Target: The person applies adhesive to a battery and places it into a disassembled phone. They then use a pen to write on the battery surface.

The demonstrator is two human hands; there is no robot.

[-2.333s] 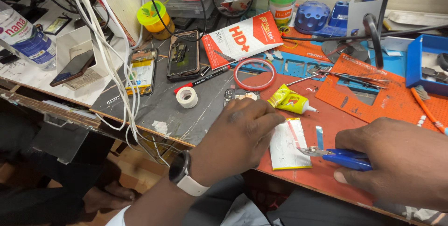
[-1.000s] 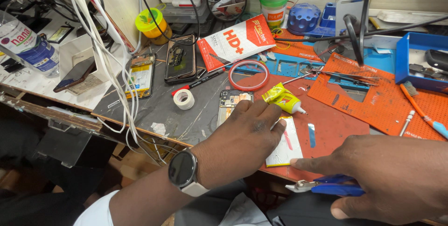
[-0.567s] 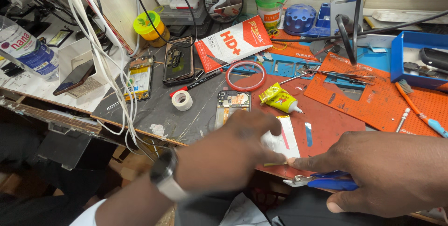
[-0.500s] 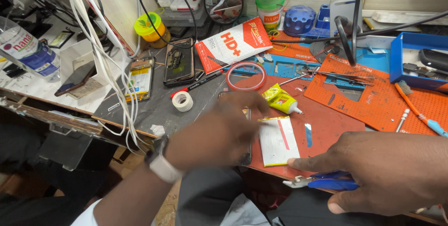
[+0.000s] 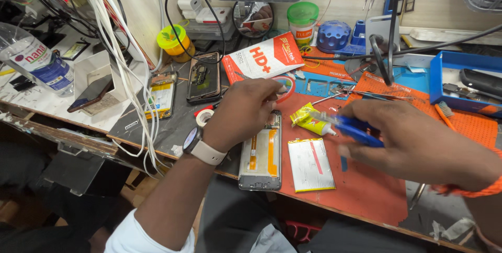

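Note:
My left hand [image 5: 243, 112], with a watch on its wrist, rests fingers curled over the top end of an opened phone [image 5: 261, 156] lying face down on the red mat [image 5: 366, 190]. Whether it pinches anything is hidden. My right hand [image 5: 413, 140] is closed on blue-handled tweezers [image 5: 350, 127], their tip pointing left above a small yellow glue tube [image 5: 309, 120]. A flat silver phone battery [image 5: 311, 164] lies beside the phone, below the tube.
A red-and-white flat box [image 5: 261, 59], a red ring, a tape roll [image 5: 204, 117] and two more opened phones [image 5: 203, 77] lie behind. White cables [image 5: 120, 49] hang at left near a plastic bottle [image 5: 36, 65]. A blue tray [image 5: 465, 83] and orange mat sit right.
The left hand has shifted left and up onto the phone's top end, uncovering the phone body. The right hand has risen from the bench edge with the tweezers to above the glue tube.

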